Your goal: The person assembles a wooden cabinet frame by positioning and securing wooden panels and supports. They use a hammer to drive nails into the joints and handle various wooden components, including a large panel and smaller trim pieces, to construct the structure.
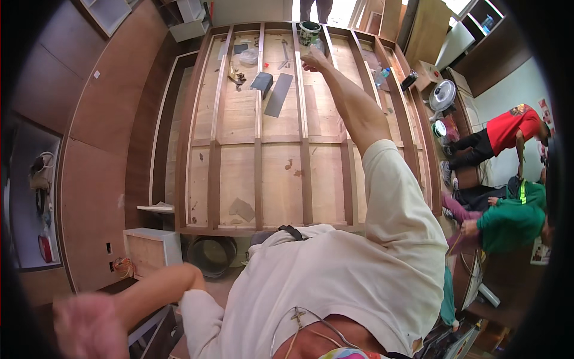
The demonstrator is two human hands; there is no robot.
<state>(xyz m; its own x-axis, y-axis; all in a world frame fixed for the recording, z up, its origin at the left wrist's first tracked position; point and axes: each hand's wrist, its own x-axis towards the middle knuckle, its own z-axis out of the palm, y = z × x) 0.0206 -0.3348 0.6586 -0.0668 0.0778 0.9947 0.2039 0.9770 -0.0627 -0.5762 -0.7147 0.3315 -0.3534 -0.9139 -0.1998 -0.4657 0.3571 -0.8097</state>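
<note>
My right arm stretches far forward over a large wooden frame [281, 139] with long slats and a light plywood base. At its far end my right hand [315, 60] has its fingers bent inward; whatever they may hold is too small to make out. Just beyond that hand stands a dark bucket [309, 31] with a pale, stained rim. My left hand [89, 326] is at the lower left, away from the frame, smeared by motion. Its fingers cannot be made out. A grey flat strip [278, 96] and a dark grey block [262, 82] lie inside the frame.
A clear plastic bag [249, 57], scraps and a water bottle [382, 75] lie among the slats. A white-sided box [152, 248] and a black round tub [210, 256] sit at the near left. Two people [514, 136] [513, 218] work at the right; another person's legs [315, 9] show beyond the frame.
</note>
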